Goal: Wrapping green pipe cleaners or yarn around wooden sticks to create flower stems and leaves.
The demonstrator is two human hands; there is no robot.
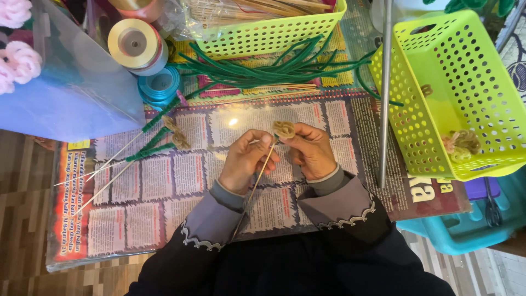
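Observation:
My left hand (245, 160) pinches a thin wooden stick (253, 189) near its top end; the stick slants down toward my lap. My right hand (311, 151) holds a small tan fuzzy rosette (284, 129) right at the stick's tip, fingers curled around it. Both hands meet over a plastic-covered sheet of newsprint (164, 181) on a low table. To the left lie two finished stems (137, 153), green-wrapped sticks with tan buds.
A lime perforated basket (433, 142) at right holds tan rosettes (461, 145). A second lime basket (268, 35) of sticks stands at the back, with green fuzzy wires (274, 68) before it. Ribbon spools (137, 44) and a blue bag (71, 93) lie at left, a metal rod (384, 93) at right.

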